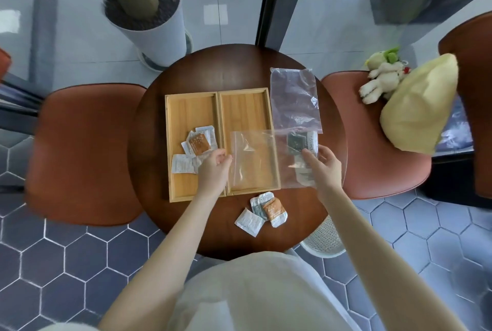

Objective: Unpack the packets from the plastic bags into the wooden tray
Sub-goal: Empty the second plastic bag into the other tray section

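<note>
A two-part wooden tray lies on the round brown table. Several orange and white packets rest in its left half. I hold a clear plastic bag stretched over the tray's right half. My left hand pinches the bag's left edge. My right hand grips its right end, where dark green and white packets show through the plastic. A second, flat plastic bag lies to the right of the tray. A few loose packets sit on the table near me.
Brown chairs stand to the left and right of the table. The right chair holds a plush toy and a pale yellow bag. A white planter stands behind the table. A white basket sits under the table's near edge.
</note>
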A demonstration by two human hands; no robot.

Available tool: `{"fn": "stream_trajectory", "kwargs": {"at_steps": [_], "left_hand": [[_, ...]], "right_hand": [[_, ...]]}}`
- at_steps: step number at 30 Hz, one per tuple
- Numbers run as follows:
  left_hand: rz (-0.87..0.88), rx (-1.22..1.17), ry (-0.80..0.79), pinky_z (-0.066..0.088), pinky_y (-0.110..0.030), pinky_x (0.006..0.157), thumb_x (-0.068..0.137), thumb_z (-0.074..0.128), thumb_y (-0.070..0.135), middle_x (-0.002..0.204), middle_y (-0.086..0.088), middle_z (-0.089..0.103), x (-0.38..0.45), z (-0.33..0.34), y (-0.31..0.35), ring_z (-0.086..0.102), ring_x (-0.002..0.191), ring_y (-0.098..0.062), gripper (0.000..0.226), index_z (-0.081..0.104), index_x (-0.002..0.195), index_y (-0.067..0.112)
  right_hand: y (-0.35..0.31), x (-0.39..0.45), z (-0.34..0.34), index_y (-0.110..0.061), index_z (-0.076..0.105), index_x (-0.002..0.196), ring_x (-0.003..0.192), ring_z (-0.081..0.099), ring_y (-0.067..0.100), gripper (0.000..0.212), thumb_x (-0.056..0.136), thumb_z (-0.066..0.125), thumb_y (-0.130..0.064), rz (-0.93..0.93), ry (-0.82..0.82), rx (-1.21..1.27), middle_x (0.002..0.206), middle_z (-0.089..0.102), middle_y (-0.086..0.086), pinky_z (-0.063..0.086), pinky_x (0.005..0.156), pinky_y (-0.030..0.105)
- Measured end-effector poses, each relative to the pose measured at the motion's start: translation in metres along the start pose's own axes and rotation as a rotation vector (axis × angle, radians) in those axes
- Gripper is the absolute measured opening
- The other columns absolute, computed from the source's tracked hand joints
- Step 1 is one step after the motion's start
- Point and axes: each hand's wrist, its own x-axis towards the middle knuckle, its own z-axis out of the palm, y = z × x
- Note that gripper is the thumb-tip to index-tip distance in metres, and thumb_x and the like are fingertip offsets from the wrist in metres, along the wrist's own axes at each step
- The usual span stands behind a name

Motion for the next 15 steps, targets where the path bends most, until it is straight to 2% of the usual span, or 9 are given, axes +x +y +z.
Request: {"fn": "stream_trajectory", "kwargs": {"at_steps": [3,6,9,11,15], "left_hand": [[0.032,0.081,-0.031,0.038,-0.026,0.091,0.093,0.048,0.027,0.132,-0.012,0.055,0.002,0.023,-0.004,0.052,0.119,-0.024,0.042,0.047,0.13,0.007],[0.04,0.17,-0.068,0.039,-0.037,0.104,0.092,0.05,0.028,0.142,-0.014,0.043,0.004,0.04,-0.007,0.044,0.128,-0.027,0.054,0.031,0.14,0.011],[0.173,0.432,-0.054,0.03,-0.043,0.112,0.092,0.05,0.027,0.152,-0.015,0.023,0.007,0.05,-0.012,0.027,0.139,-0.031,0.066,0.014,0.145,0.014],[0.231,0.621,-0.074,0.022,-0.042,0.115,0.093,0.047,0.033,0.157,-0.015,0.008,0.01,0.054,-0.015,0.015,0.143,-0.031,0.07,0.005,0.146,0.015],[0.267,0.9,-0.145,0.008,-0.042,0.117,0.095,0.039,0.04,0.158,-0.012,-0.003,0.02,0.057,-0.023,0.0,0.145,-0.026,0.07,0.0,0.146,0.012]], "right_hand": [[-0.003,0.007,0.007,-0.021,0.058,0.098,0.082,0.066,0.022,0.016,0.084,0.064,-0.019,-0.046,0.061,-0.104,0.09,0.068,0.006,0.056,0.077,0.039],[-0.008,0.013,0.015,-0.017,0.06,0.105,0.084,0.065,0.021,0.022,0.084,0.064,-0.021,-0.09,0.128,-0.208,0.092,0.068,0.004,0.055,0.081,0.041],[-0.013,0.015,0.022,-0.016,0.061,0.109,0.087,0.066,0.021,0.025,0.085,0.063,-0.024,-0.144,0.14,-0.275,0.094,0.069,0.005,0.054,0.082,0.042],[-0.017,0.016,0.024,-0.015,0.062,0.109,0.086,0.066,0.021,0.025,0.086,0.062,-0.025,-0.165,0.139,-0.332,0.098,0.07,0.007,0.054,0.082,0.04],[-0.02,0.016,0.026,-0.014,0.064,0.109,0.08,0.06,0.015,0.021,0.089,0.058,-0.019,-0.188,0.137,-0.392,0.097,0.07,0.004,0.048,0.076,0.028]]}}
